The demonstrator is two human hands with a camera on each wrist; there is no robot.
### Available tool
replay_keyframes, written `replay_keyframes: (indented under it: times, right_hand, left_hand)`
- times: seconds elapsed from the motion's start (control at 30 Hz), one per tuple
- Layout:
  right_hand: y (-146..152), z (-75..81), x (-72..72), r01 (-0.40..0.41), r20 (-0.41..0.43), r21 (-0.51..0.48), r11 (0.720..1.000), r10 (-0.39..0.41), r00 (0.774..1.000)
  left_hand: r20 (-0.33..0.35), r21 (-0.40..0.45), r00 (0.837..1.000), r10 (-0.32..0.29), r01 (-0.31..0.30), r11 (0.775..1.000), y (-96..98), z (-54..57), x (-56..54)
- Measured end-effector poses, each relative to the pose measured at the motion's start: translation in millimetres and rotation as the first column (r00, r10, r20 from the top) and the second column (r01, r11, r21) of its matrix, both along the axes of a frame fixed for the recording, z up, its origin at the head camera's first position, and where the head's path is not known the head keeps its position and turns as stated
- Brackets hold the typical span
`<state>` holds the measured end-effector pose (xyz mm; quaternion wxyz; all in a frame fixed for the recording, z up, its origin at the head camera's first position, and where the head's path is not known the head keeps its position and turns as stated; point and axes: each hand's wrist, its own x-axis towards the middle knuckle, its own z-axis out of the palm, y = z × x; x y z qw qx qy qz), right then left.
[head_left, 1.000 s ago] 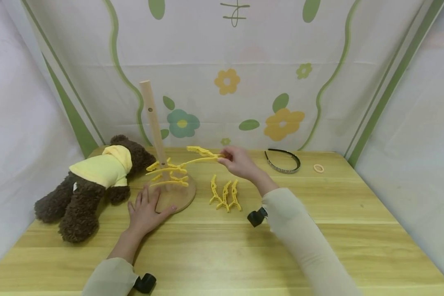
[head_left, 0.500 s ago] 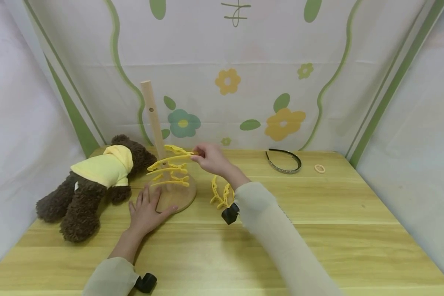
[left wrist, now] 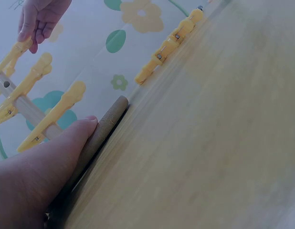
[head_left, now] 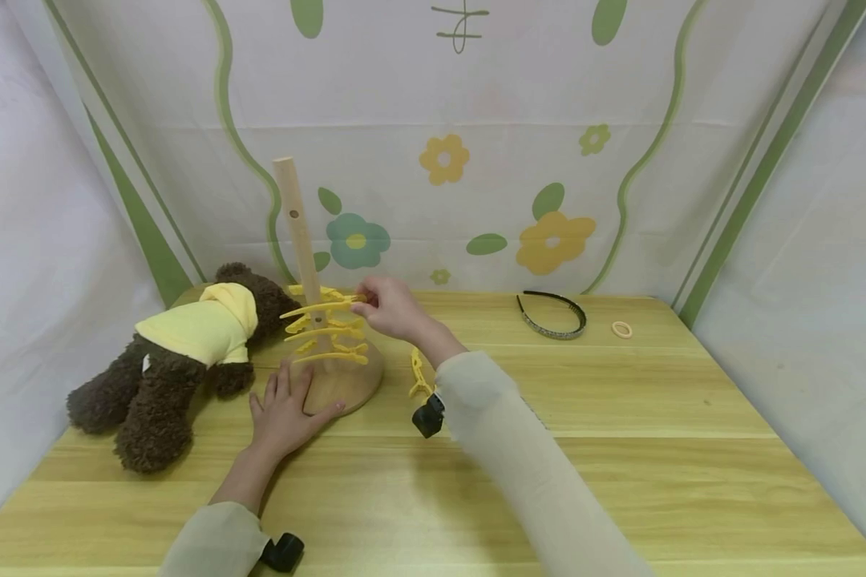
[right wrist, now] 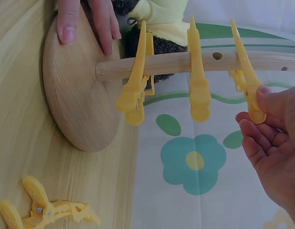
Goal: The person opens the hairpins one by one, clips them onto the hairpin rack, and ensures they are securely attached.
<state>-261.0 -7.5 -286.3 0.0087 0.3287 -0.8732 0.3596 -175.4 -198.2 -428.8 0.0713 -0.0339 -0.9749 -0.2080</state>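
Observation:
My right hand (head_left: pixel 395 311) pinches the handle end of a yellow alligator hair clip (right wrist: pixel 244 57) between thumb and fingers. Its two long prongs lie on either side of an upright wooden post (head_left: pixel 287 188). Below it, a middle yellow clip (right wrist: pixel 199 86) and a lower yellow clip (right wrist: pixel 136 86) are clamped across the same post. My left hand (head_left: pixel 281 417) rests with spread fingers on the edge of the round wooden base (head_left: pixel 357 385). On the table to the right lies a loose yellow clip (head_left: pixel 418 373); my right sleeve covers the area beside it.
A brown teddy bear (head_left: pixel 198 328) in a yellow hoodie lies left of the post. At the back right are a black headband (head_left: pixel 559 331) with a sparkly band and a small beige ring (head_left: pixel 621 329). A floral curtain (head_left: pixel 404 80) hangs behind the wooden table (head_left: pixel 621 481).
My right hand has moved left with the clip, bringing its prongs around the post above the other two. My sleeve now hides some loose clips. The left hand has stayed put.

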Motion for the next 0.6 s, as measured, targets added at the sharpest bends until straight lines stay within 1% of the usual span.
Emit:
replay_keyframes:
  times: [0.13,0.3,0.47,0.6]
  right_hand:
    - [-2.4,-1.0,1.0,-0.015,0.014,-0.004,1.000,0.015,1.000]
    - [-2.3,-4.5,1.0,-0.024,0.034,-0.032,0.999,0.025,0.999]
    - [-0.1,-7.9,0.9,0.001,0.073,-0.077,0.997,0.005,0.997]
    - [0.5,-8.1,1.9,0.018,0.081,-0.098,0.995,-0.010,0.997]
  left_hand:
    - [0.000,-0.007,1.000,0.004,-0.004,1.000,-1.1,0.3,-0.5]
    - [0.002,-0.006,1.000,0.007,-0.007,1.000,-1.1,0.0,-0.8]
    - [-0.004,-0.003,1.000,0.003,-0.003,1.000,-1.1,-1.3,-0.8]
    - [-0.006,-0.001,1.000,0.001,-0.001,1.000,-1.0,-0.7,-0.4]
